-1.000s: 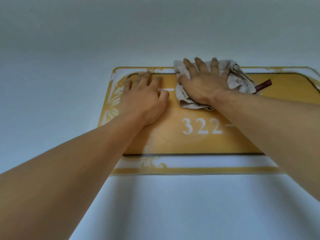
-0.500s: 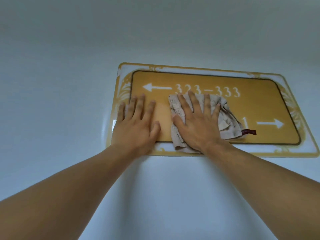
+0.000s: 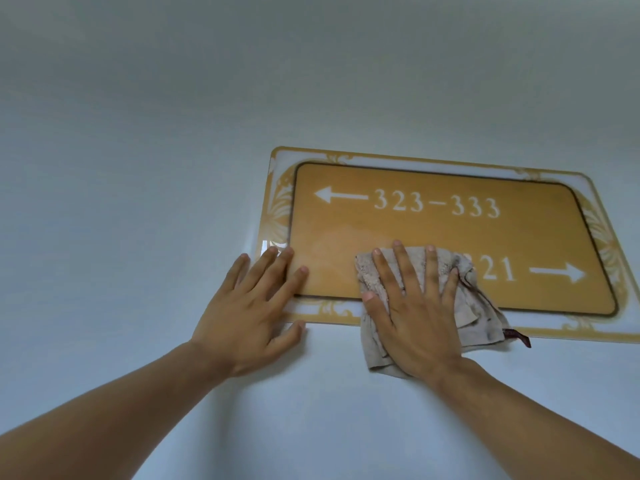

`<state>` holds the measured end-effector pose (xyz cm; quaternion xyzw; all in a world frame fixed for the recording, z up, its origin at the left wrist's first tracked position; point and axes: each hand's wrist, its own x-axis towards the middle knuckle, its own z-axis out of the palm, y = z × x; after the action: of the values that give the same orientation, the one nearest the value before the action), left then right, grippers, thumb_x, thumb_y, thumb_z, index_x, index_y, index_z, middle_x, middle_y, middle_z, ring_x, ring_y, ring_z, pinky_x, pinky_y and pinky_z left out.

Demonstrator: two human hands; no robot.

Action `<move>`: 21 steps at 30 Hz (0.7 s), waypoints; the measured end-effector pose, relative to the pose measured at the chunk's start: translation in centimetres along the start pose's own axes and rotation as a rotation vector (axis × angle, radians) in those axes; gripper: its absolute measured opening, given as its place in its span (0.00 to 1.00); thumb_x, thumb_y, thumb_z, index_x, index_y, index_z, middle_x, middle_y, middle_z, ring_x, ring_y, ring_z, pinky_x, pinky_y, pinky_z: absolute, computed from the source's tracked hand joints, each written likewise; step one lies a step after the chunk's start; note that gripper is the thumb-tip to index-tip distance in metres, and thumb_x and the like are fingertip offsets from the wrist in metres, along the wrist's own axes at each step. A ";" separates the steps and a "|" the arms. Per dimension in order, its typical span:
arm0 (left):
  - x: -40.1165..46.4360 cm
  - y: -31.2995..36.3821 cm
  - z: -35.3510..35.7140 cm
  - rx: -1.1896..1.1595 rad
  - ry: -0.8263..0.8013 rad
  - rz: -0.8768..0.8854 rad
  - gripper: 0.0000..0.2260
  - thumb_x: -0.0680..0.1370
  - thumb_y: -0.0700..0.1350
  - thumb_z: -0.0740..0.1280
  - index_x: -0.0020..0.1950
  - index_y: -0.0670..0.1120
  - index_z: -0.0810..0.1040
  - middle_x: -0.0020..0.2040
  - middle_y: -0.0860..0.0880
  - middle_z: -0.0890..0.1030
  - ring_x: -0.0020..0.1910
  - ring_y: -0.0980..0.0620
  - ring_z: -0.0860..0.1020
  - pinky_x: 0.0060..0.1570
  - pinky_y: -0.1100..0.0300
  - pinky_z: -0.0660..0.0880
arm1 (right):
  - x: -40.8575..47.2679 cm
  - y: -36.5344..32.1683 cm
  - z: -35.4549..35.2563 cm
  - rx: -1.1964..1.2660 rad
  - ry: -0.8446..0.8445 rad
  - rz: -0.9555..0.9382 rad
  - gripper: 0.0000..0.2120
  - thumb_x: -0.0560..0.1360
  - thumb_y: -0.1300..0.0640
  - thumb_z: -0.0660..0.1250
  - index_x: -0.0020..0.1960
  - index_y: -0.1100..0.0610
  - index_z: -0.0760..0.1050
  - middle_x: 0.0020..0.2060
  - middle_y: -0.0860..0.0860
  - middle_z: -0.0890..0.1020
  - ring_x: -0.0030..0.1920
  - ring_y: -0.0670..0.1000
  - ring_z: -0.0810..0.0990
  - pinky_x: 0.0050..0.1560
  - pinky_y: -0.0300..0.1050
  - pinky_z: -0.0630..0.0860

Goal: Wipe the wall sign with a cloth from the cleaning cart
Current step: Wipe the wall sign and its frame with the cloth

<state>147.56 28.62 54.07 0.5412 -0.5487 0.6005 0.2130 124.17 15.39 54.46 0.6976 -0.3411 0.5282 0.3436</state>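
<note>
A yellow wall sign with white arrows and room numbers hangs on the pale wall, framed by a white and gold border. My right hand lies flat with fingers spread on a crumpled beige cloth, pressing it against the sign's lower edge and the wall just below it. The cloth covers part of the lower row of numbers and has a dark red tag at its right. My left hand rests flat and empty over the sign's lower left corner, fingers apart.
Bare pale wall surrounds the sign on all sides. Both my forearms reach up from the bottom of the view.
My right hand has slid the cloth down the sign from its top edge to its bottom edge. My left hand moved down to the lower left corner. The view has pulled back.
</note>
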 end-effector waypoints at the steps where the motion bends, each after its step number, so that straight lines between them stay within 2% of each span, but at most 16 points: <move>1: -0.2 -0.5 -0.4 0.015 -0.006 0.020 0.31 0.79 0.63 0.53 0.79 0.50 0.61 0.80 0.43 0.60 0.79 0.43 0.57 0.75 0.39 0.55 | 0.0 -0.1 0.0 -0.004 0.004 0.001 0.31 0.81 0.34 0.35 0.81 0.41 0.36 0.82 0.46 0.38 0.79 0.61 0.31 0.75 0.72 0.39; 3: -0.2 -1.5 -1.0 0.034 -0.003 0.048 0.30 0.79 0.61 0.53 0.77 0.48 0.66 0.78 0.43 0.65 0.77 0.44 0.62 0.75 0.40 0.55 | 0.3 -0.2 0.0 -0.020 0.017 0.008 0.31 0.81 0.34 0.35 0.81 0.41 0.39 0.82 0.47 0.41 0.80 0.62 0.34 0.75 0.73 0.41; 6: 0.1 -2.1 -1.4 0.013 0.024 -0.008 0.29 0.79 0.59 0.52 0.77 0.48 0.66 0.76 0.42 0.67 0.76 0.44 0.63 0.75 0.41 0.55 | 0.6 -0.5 0.0 -0.006 0.023 0.013 0.31 0.81 0.34 0.38 0.82 0.42 0.43 0.83 0.47 0.46 0.81 0.63 0.38 0.74 0.75 0.44; 11: 4.3 -0.4 -1.3 -0.154 0.130 -0.218 0.30 0.78 0.60 0.47 0.78 0.52 0.60 0.78 0.44 0.62 0.78 0.47 0.55 0.77 0.44 0.49 | 1.7 -0.2 0.6 0.000 0.039 0.007 0.30 0.81 0.33 0.36 0.81 0.39 0.36 0.82 0.46 0.41 0.79 0.62 0.32 0.74 0.75 0.39; 15: 8.6 0.9 -1.2 -0.158 0.198 -0.238 0.30 0.77 0.58 0.47 0.78 0.51 0.61 0.78 0.44 0.61 0.78 0.46 0.55 0.77 0.45 0.48 | 3.1 -0.4 0.5 -0.007 0.061 -0.045 0.30 0.80 0.33 0.35 0.80 0.38 0.34 0.82 0.45 0.40 0.79 0.62 0.31 0.73 0.75 0.37; 21: 11.6 1.7 -0.7 -0.169 0.241 -0.280 0.29 0.76 0.56 0.48 0.75 0.49 0.65 0.77 0.45 0.63 0.77 0.46 0.56 0.76 0.43 0.51 | 7.2 -0.9 0.1 0.001 0.108 -0.096 0.32 0.79 0.31 0.37 0.80 0.37 0.39 0.82 0.45 0.44 0.80 0.63 0.34 0.72 0.75 0.35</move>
<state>142.06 24.76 63.72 0.5168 -0.4871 0.5770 0.4033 126.45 14.93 61.30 0.6837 -0.2880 0.5481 0.3862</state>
